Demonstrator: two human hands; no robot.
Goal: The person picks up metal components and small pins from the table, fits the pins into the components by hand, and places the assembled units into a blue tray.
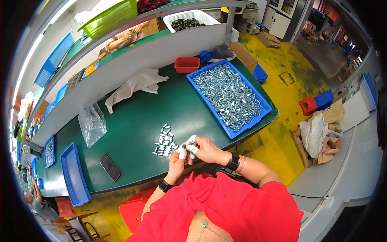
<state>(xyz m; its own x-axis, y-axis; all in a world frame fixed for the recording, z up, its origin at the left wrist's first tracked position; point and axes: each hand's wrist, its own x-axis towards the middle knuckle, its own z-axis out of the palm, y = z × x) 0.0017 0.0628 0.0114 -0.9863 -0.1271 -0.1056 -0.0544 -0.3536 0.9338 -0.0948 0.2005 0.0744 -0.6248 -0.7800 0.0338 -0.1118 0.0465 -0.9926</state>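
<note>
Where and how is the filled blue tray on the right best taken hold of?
Probably by both long rims of the blue tray, from their outer sides; it lies flat, wide and shallow, with silvery pieces covering its floor.

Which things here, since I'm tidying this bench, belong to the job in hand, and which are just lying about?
Probably in the job:
left hand, right hand
white finger covers
loose silvery pieces
large blue tray of similar pieces

Probably just lying about:
phone
clear plastic bag
white cloth
red bin
</note>
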